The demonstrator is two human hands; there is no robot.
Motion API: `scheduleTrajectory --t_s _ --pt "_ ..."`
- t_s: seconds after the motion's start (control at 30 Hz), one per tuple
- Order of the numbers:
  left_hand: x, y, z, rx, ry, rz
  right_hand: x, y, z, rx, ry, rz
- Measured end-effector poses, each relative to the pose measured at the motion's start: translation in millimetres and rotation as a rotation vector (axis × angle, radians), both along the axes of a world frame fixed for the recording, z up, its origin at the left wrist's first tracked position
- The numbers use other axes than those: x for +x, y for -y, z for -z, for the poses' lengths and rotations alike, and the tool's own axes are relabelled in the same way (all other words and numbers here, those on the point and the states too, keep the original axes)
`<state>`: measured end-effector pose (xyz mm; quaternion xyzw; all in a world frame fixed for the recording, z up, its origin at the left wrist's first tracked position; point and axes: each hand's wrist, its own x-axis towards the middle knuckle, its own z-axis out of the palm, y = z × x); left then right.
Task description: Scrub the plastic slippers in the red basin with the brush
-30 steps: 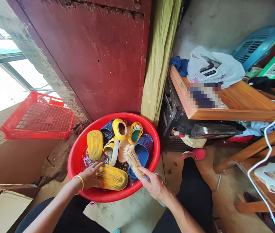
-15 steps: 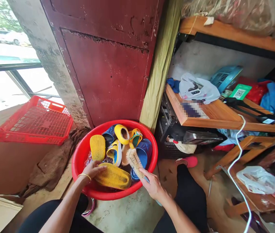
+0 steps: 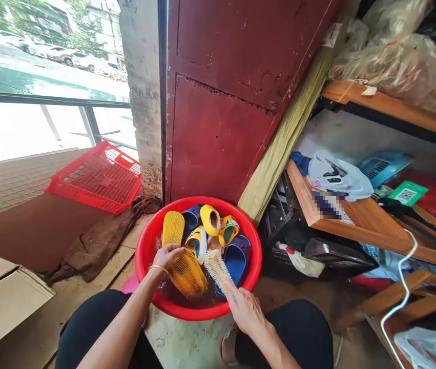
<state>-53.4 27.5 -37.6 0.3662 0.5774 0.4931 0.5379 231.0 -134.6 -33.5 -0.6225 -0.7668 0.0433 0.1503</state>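
Observation:
A red basin on the floor holds several yellow and blue shoes in dark water. My left hand grips a yellow sandal, its ridged sole facing up and tilted. Just behind that hand, another yellow sole leans against the basin's left side. My right hand is closed round the handle of a brush, whose pale bristles are beside the held sandal. Blue slippers lie at the right of the basin, and a yellow clog sits at the back.
A red crate and a brown cloth lie to the left, with cardboard nearer. Behind the basin stands a dark red door. Wooden shelves with bags and a white cable are at the right.
The view has shifted, so the basin appears further right. The held yellow sandal has turned from nearly level to a steeper slant. The brush remains in my right hand.

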Motion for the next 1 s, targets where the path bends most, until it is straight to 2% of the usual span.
scheduleTrajectory --t_s 0.13,0.27,0.33,0.4,0.47,0.6,0.7,0.83,1.0 --pt "-7 -4 18.5 -0.074 0.048 -0.067 -24 -10 -3.4 -0.001 0.108 -0.184" --pt "-12 -12 25.5 -0.112 0.127 -0.131 -67 -56 -7.4 0.027 0.227 -0.249" --pt "-14 -17 28.2 -0.127 0.155 -0.170 -77 -80 -8.6 -0.027 0.232 -0.297" --pt "-15 -23 31.9 -0.150 0.162 -0.208 -71 -96 -10.0 -0.107 0.245 -0.408" --pt "-15 -29 37.0 -0.177 0.150 -0.222 -49 -101 -13.6 -0.172 0.300 -0.509" --pt "-12 -36 45.8 -0.202 0.085 -0.184 5 -99 -30.1 -0.291 0.505 -0.573" --pt "-11 -36 44.8 -0.198 -0.001 -0.139 15 -101 -39.0 -0.316 0.565 -0.599" --pt "-14 -31 34.4 -0.191 -0.071 -0.008 -12 -110 -27.2 -0.240 0.520 -0.647" --pt "-22 -29 24.7 -0.170 -0.100 0.078 -47 -119 0.5 -0.217 0.464 -0.564"
